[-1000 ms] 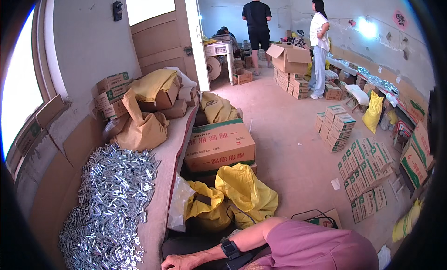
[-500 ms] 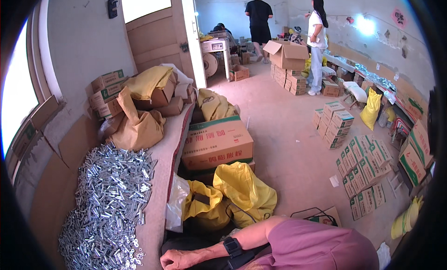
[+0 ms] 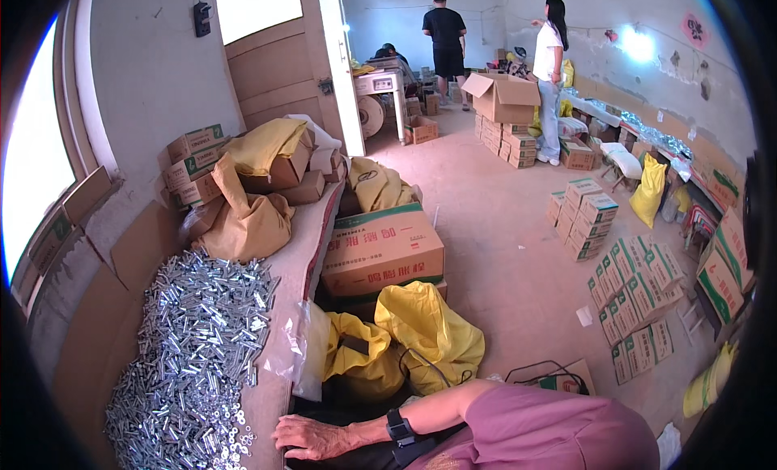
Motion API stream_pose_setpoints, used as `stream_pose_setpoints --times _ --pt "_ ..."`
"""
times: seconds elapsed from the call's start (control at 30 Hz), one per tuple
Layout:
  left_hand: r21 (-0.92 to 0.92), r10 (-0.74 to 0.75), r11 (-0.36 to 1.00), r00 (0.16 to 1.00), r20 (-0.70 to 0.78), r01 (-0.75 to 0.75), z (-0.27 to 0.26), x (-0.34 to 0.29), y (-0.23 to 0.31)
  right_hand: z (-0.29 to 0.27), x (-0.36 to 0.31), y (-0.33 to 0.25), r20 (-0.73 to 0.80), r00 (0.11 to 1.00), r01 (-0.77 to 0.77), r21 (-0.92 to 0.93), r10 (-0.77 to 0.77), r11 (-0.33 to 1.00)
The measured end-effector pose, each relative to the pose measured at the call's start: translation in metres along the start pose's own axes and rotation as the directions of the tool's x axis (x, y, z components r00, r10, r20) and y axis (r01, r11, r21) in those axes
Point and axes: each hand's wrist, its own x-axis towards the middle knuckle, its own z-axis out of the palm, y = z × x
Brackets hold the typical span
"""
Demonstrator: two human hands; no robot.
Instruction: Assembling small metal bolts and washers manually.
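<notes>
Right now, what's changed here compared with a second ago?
Your right hand has shifted slightly up the picture, its fingers now more spread. The clear plastic bag now spreads left onto the bench. In back, the person in white has raised an arm. I can't see anything taken or released. The metal fasteners and yellow sacks stayed put.
</notes>
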Motion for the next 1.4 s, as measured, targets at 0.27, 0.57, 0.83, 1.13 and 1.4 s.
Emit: stream_pose_setpoints --times 0.27,0.57,0.83,1.13,1.4 --pt "-0.09 0.032 0.996 0.995 0.098 -0.024 -0.013 0.007 0.002 0.003 0.003 0.0 -0.052 0.979 0.189 -0.153 -0.198 0.97" --pt "-0.066 0.004 0.998 0.998 0.062 0.0 -0.03 0.009 -0.003 0.003 0.002 -0.003 -0.01 0.992 0.122 -0.105 -0.123 0.987" --pt "-0.095 -0.044 0.994 0.999 0.019 0.046 -0.025 0.011 -0.009 0.004 0.004 -0.005 0.011 0.995 0.099 -0.1 -0.099 0.99" --pt "-0.134 -0.028 0.99 0.987 0.159 0.05 -0.019 0.024 -0.011 0.005 0.005 -0.001 0.045 0.997 0.074 -0.098 -0.07 0.992" --pt "-0.096 -0.022 0.995 0.988 0.15 0.036 -0.018 0.02 -0.004 0.005 0.008 -0.006 0.058 0.997 0.054 -0.103 -0.048 0.993"
